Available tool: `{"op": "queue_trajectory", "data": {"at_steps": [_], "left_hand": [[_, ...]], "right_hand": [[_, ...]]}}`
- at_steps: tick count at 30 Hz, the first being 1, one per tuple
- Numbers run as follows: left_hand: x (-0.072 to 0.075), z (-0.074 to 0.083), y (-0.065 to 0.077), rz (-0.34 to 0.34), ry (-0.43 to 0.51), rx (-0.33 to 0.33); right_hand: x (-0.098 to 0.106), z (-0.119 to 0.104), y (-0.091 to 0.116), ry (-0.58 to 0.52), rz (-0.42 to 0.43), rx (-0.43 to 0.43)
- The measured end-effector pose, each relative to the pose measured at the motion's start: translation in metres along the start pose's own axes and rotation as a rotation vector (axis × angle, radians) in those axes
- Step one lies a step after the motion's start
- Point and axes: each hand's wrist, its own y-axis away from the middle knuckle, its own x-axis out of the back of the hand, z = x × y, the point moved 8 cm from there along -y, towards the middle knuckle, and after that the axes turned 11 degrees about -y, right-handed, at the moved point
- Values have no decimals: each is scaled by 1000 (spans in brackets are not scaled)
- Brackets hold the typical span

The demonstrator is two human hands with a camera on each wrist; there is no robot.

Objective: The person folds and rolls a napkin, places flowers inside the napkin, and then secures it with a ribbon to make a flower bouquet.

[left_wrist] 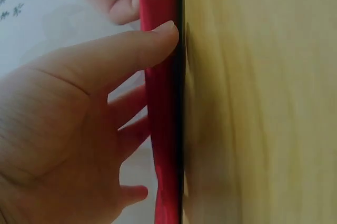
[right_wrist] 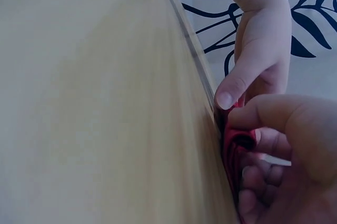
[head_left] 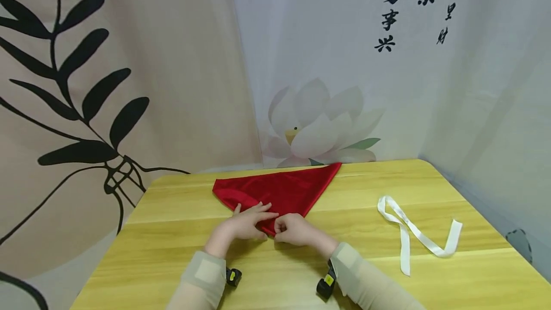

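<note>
I see the left hand (head_left: 247, 224) spread on the red cloth (head_left: 288, 188), the right hand (head_left: 297, 229) pinching its near edge — cloth reaching the table's (head_left: 353, 204) far edge, wood stretching between it and the white ribbon (head_left: 415, 231).

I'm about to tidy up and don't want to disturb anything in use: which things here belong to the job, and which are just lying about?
In the job:
red cloth
left hand, touching it
right hand, pinching its near edge

Apparently just lying about:
white ribbon, untouched on the table
</note>
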Motion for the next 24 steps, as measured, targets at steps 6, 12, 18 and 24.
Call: {"op": "queue_trajectory", "data": {"at_steps": [6,12,18,24], "left_hand": [[2,12,3,0,-50,-5],[4,16,2,-8,-90,5],[4,17,-2,-22,-118,7],[3,16,-5,-37,-148,27]], "right_hand": [[0,1,3,-75,-10,20],[6,-1,8,-130,2,19],[15,-8,11,12,79,108],[19,-9,14,145,120,109]]}}
